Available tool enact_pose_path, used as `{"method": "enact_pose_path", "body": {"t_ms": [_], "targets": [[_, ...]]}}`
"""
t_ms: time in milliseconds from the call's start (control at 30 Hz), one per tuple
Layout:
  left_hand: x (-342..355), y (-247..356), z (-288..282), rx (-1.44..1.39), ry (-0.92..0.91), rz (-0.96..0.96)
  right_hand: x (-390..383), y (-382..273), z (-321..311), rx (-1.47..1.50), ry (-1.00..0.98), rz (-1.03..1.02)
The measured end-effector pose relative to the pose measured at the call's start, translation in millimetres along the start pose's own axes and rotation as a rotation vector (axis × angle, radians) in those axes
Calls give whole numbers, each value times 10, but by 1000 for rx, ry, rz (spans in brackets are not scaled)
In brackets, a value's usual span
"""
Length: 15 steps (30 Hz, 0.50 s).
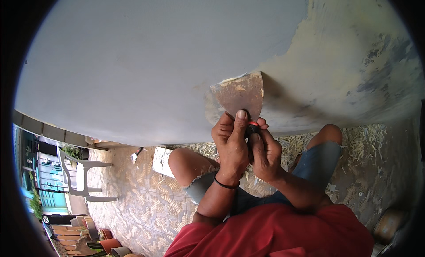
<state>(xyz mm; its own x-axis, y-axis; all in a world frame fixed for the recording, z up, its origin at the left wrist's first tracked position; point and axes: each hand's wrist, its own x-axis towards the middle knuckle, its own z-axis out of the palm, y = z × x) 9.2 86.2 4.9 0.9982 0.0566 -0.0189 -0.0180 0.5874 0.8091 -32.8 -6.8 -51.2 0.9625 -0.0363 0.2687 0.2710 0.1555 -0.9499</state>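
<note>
A wide, stained putty knife with a black and red handle has its blade edge against a wall of grey paint, with pale patchy areas at the right. My left hand grips the knife, its thumb lying up on the lower blade. My right hand is closed around the handle just to the right, touching my left hand. Much of the handle is hidden by my fingers.
Pale scrapings lie along the wall's foot around my knees. A white board is beside my left knee, and a small scraper lies farther left. A plastic chair and plant pots stand at the left.
</note>
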Motion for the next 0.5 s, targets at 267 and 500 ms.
{"method": "enact_pose_path", "body": {"t_ms": [267,500], "targets": [[33,-18,17,13,-6,33,84,-92,-56,-31,-42,23],[-119,-151,29,49,-4,84,-28,-42,-108,-23,-14,-43]]}}
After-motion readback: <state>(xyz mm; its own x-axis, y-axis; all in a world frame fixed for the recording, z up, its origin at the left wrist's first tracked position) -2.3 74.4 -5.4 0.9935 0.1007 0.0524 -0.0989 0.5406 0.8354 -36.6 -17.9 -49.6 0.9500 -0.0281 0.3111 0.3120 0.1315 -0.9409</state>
